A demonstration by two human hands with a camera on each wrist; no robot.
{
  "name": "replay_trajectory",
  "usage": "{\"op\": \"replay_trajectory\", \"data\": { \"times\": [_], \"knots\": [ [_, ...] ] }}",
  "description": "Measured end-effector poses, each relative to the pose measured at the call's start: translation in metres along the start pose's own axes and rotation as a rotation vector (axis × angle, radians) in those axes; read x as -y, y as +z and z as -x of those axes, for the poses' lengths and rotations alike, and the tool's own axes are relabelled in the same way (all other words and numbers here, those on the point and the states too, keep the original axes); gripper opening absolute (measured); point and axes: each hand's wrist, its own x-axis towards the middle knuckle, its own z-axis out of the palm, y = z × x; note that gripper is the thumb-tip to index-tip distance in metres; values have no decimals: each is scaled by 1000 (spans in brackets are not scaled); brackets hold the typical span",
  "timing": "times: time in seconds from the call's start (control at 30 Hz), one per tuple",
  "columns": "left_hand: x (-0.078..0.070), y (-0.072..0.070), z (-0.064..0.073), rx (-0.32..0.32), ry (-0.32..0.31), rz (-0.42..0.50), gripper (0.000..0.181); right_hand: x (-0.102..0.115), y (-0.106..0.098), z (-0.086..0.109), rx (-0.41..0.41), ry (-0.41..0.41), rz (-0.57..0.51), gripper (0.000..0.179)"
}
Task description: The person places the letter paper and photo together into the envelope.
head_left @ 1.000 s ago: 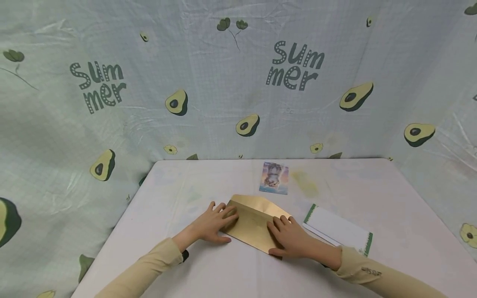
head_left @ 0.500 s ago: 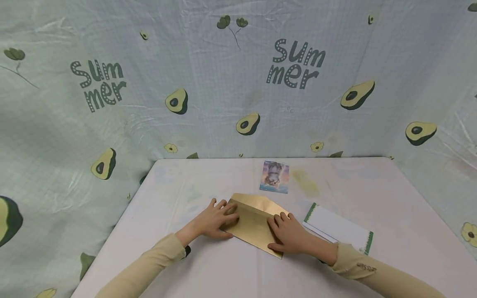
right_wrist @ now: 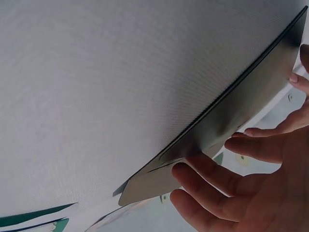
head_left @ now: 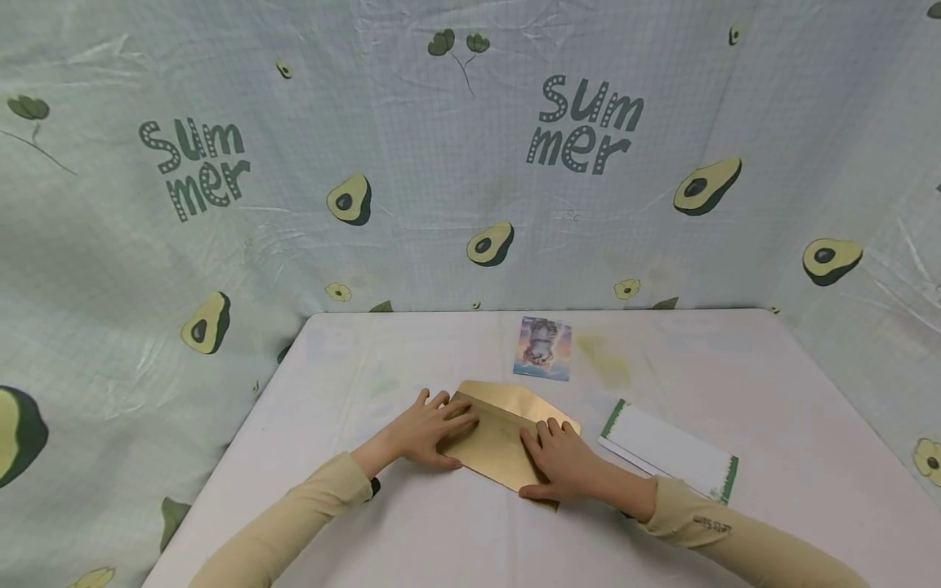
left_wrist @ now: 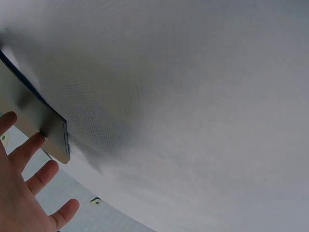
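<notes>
A gold envelope lies at a slant on the table, its flap unfolded on the far side. My left hand rests on its left end with fingers spread and the thumb at the near edge. Across the right part, my right hand touches the paper with extended fingers, its thumb by the near edge. In the left wrist view, a fingertip of the left hand meets the envelope. The right wrist view has fingers of the right hand against the envelope.
A small picture card with an animal on it lies beyond the envelope. To the right are white papers with green ends, partly behind the right forearm. The pale table backs onto a hanging avocado-print cloth.
My right hand has shifted slightly left over the envelope, and my left hand has moved slightly right. The envelope, card and white papers lie about where they were.
</notes>
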Motion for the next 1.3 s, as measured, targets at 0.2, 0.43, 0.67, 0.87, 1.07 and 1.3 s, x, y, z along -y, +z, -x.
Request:
{"op": "replay_trajectory", "data": {
  "times": [0.2,0.43,0.67,0.87,1.07,1.3],
  "knots": [
    [1,0,-3,36,-18,21,79,1,2,0,37,1,-3,89],
    [3,-1,-6,69,-41,37,85,2,2,0,37,9,7,89],
    [4,-3,-8,72,-43,38,87,3,0,0,72,32,-23,90],
    [3,-6,-11,87,-50,60,91,4,-1,0,55,34,-26,92],
    [3,-9,-12,97,-63,57,97,5,-2,2,35,34,-43,92],
    [3,-10,-16,90,-58,89,98,5,-2,3,38,42,-72,93]
  ]
}}
